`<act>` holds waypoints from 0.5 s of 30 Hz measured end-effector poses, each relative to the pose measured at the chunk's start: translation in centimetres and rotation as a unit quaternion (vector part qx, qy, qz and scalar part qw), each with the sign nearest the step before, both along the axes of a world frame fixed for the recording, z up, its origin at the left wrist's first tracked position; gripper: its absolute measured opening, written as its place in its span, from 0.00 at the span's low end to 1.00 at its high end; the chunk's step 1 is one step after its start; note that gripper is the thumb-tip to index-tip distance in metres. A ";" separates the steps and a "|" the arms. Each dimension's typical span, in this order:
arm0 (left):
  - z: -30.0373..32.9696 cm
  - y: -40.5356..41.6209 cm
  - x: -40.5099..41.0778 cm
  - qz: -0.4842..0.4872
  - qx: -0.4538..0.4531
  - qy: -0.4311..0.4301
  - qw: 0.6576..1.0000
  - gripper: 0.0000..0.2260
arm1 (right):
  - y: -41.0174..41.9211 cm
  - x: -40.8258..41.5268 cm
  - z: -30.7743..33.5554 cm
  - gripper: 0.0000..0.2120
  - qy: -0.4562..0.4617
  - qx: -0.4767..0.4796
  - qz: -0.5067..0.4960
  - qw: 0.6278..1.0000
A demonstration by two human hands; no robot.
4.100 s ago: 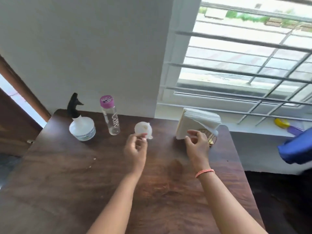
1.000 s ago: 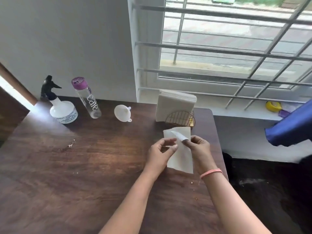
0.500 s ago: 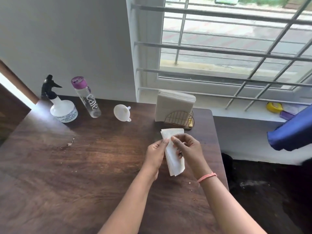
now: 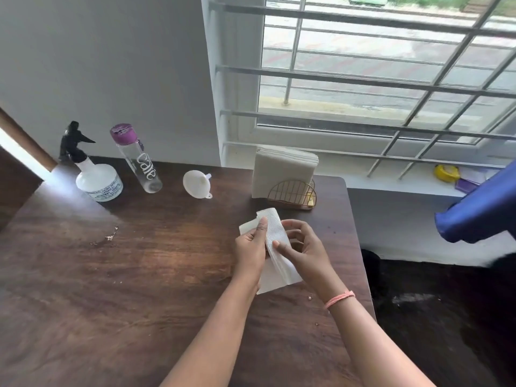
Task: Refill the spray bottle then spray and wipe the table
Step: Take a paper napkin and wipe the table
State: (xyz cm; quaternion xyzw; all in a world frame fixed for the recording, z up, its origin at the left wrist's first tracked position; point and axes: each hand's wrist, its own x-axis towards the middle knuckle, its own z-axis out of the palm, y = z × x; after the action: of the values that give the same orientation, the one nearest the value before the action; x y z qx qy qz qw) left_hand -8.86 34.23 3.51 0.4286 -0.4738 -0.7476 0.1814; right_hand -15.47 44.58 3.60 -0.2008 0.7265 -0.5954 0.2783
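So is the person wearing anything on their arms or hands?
Only one thing: a thin pink-orange band around the wrist of the right hand. Both forearms are bare, with no sleeves showing. The left hand has no ring, watch or glove in view.

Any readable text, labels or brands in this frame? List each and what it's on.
"Cale", as far as it reads: white lettering running down the clear bottle with the purple cap.
Label on the spray bottle: dark printed lines, too small and blurred to read.
Nothing legible on the napkin, napkin stack or funnel.
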 end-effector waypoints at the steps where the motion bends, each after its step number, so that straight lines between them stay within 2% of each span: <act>1: 0.1 0.0 0.0 -0.006 0.009 -0.001 1.000 0.17 | 0.0 -0.1 -0.2 0.15 -0.001 0.000 -0.011 1.000; 10: 0.4 0.1 0.5 -0.037 0.044 0.072 0.996 0.09 | -0.2 0.0 0.2 0.11 -0.079 -0.023 -0.063 0.995; 15: -0.1 0.0 0.6 -0.051 0.029 0.088 0.994 0.06 | -0.6 0.2 0.8 0.09 -0.150 -0.063 -0.062 0.985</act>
State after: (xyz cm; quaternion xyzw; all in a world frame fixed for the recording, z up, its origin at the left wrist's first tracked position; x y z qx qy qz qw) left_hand -8.30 34.20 3.40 0.3418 -0.4551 -0.8041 0.1717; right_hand -15.23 43.94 4.41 -0.0806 0.6485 -0.6795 0.3334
